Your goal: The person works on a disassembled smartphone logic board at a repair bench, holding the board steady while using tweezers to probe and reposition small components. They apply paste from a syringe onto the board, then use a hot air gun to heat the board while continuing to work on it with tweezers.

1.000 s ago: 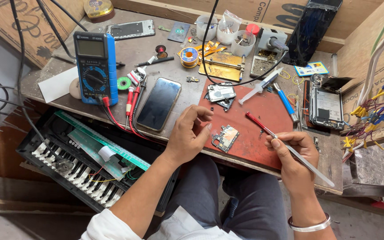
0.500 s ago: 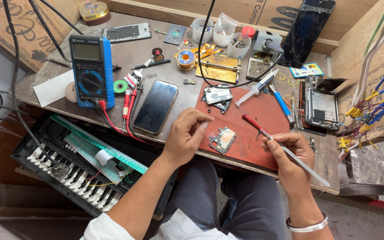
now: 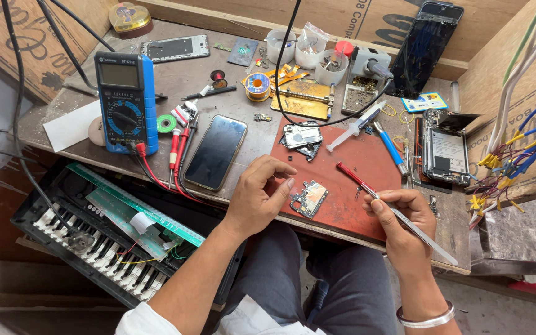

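My left hand (image 3: 260, 193) rests at the near edge of the red work mat (image 3: 361, 167), fingers curled and empty, fingertips just left of a small phone circuit board (image 3: 309, 198) lying on the mat. My right hand (image 3: 400, 218) grips a red-handled screwdriver (image 3: 353, 177) together with long metal tweezers (image 3: 423, 232); the screwdriver's red end points up-left over the mat, right of the board. A silver bangle sits on my right wrist.
A blue multimeter (image 3: 123, 102) with red and black probes stands at left beside a dark smartphone (image 3: 216, 151). An opened phone (image 3: 445, 147), a syringe (image 3: 355, 126), a blue tool (image 3: 391, 147), solder spool (image 3: 257, 85), plastic cups and coloured wires (image 3: 522, 149) crowd the bench. A keyboard chassis (image 3: 103, 232) lies below.
The view has shifted slightly. My left hand's fingers have curled a little nearer the circuit board; my right hand keeps the same grip on the screwdriver and tweezers.
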The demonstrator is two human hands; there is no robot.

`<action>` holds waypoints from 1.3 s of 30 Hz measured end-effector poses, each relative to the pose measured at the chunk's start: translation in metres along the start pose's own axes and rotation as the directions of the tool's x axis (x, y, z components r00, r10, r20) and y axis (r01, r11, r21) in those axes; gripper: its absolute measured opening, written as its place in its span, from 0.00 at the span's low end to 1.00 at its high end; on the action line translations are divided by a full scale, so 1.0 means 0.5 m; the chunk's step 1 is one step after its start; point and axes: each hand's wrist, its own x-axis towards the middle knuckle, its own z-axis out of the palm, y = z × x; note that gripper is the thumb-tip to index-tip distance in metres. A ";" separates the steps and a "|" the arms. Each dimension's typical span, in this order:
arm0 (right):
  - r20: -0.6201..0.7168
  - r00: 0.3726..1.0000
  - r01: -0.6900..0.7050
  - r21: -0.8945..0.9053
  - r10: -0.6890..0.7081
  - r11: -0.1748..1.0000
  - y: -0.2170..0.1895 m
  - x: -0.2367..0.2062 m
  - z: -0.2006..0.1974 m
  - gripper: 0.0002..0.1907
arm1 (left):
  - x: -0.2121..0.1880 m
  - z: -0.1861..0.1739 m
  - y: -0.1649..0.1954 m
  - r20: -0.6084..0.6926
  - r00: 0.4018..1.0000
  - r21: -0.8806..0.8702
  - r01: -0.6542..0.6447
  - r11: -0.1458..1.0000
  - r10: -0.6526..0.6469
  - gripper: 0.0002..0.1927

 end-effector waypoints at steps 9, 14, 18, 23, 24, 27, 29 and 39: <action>-0.001 1.000 0.007 -0.007 -0.007 1.000 -0.001 0.001 0.001 0.06 | 0.002 0.000 0.002 0.000 0.999 0.033 -0.040 0.999 0.040 0.05; -0.003 1.000 0.001 -0.007 -0.001 1.000 -0.002 -0.001 0.001 0.06 | 0.002 0.000 0.004 0.011 1.000 0.042 -0.022 0.999 0.021 0.06; -0.004 1.000 -0.001 0.000 0.001 1.000 -0.001 0.000 0.001 0.06 | 0.002 -0.001 0.004 0.014 0.999 0.044 -0.031 0.999 0.030 0.06; -0.003 1.000 0.002 -0.009 -0.002 1.000 -0.001 0.000 0.001 0.06 | 0.002 -0.001 0.002 0.013 0.999 0.061 -0.049 0.997 0.048 0.06; -0.002 1.000 0.002 -0.012 -0.002 1.000 -0.001 0.000 0.001 0.06 | 0.001 -0.001 0.002 0.018 0.999 0.058 -0.033 0.998 0.032 0.06; 0.000 1.000 0.004 -0.014 -0.004 1.000 -0.002 0.000 0.001 0.06 | 0.001 -0.001 0.002 0.021 0.999 0.056 -0.030 0.998 0.029 0.06; -0.002 1.000 0.002 -0.016 -0.002 1.000 -0.003 0.000 0.002 0.06 | 0.001 -0.002 0.003 0.020 0.999 0.059 -0.044 0.997 0.043 0.06; -0.003 1.000 -0.001 -0.035 0.001 0.999 -0.008 0.000 0.005 0.06 | 0.003 -0.002 0.007 0.033 0.999 0.038 -0.003 0.999 0.002 0.06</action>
